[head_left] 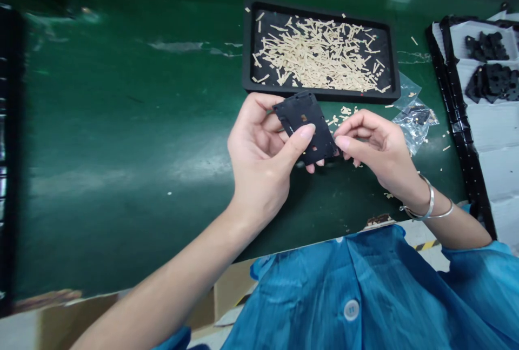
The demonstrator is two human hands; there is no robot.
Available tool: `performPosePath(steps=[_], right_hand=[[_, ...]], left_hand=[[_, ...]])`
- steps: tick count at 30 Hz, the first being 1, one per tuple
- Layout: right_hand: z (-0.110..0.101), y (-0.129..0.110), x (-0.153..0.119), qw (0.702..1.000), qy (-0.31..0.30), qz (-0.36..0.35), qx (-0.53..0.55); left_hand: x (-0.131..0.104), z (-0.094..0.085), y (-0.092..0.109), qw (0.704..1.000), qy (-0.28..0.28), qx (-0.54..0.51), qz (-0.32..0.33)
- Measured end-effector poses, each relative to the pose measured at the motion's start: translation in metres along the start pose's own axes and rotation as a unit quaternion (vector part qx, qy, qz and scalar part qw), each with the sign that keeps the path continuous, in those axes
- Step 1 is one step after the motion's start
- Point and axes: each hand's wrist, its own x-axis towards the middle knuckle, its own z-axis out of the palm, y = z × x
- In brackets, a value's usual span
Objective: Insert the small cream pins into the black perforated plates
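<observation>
A flat black plastic part [302,118] with small cut-outs lies tilted across the fingers of my left hand [263,145], and its thumb presses on the top face. My left hand is closed around the part. My right hand [371,147] is at the part's lower right corner, thumb and fingertips pinched together. What that pinch holds, if anything, is too small to make out. Just beyond both hands stands a black tray [320,93] with a heap of small cream-coloured strips [316,55].
Loose strips [344,111] are scattered on the green table [121,139] near the tray. A clear plastic bag [416,123] lies right of my right hand. Farther right, a black-edged container [462,123] holds white trays with black parts [492,82]. Another dark edge [12,150] runs along the left.
</observation>
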Motion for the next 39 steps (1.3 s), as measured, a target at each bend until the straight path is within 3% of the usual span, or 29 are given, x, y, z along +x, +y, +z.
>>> performPosePath(steps=[10,17,23,30,39], right_hand=[[0.000,0.001,0.004,1.000,-0.010,0.003,0.005],[-0.007,0.004,0.008,0.999,0.008,-0.023,0.021],[-0.005,0.008,0.010,0.999,0.008,-0.035,0.010],[-0.008,0.006,0.010,0.999,-0.032,-0.025,0.003],[-0.010,0.010,0.010,0.999,-0.021,-0.040,0.017]], left_hand=[[-0.004,0.001,0.003,0.997,0.012,-0.017,-0.068],[-0.001,-0.006,-0.004,0.991,-0.032,-0.023,-0.129],[-0.004,-0.002,-0.004,0.991,0.000,-0.033,-0.128],[-0.003,0.004,0.005,0.990,0.053,-0.027,-0.125],[-0.005,0.003,0.005,0.992,0.048,0.011,-0.120]])
